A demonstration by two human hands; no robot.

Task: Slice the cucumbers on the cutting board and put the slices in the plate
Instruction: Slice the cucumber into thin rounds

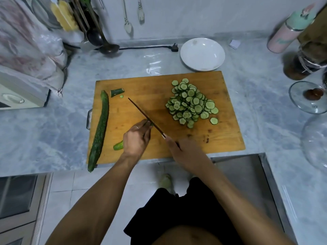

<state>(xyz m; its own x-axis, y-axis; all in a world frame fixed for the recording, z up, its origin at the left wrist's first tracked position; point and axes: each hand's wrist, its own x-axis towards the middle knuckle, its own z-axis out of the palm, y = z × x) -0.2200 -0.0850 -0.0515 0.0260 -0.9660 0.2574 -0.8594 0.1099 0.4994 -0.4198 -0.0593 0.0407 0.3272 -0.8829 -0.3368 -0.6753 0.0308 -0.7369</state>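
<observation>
A wooden cutting board (155, 87) lies on the marble counter. My left hand (137, 137) holds down a short cucumber piece (118, 145), whose end pokes out at the hand's left. My right hand (180, 147) grips a knife (145, 115), blade edge-on against my left fingertips. A pile of several cucumber slices (192, 102) covers the board's right half. A whole long cucumber (100, 131) lies along the board's left edge. A cut end piece (117, 91) sits at the upper left. The white plate (202, 53) stands behind the board, holding nothing.
A ladle (106, 47) and a power plug (174, 47) lie at the back. A glass lid (309, 97) and a pink flask (290, 30) stand to the right. An appliance under plastic (23, 85) fills the left. A steel sink (246, 174) opens at the lower right.
</observation>
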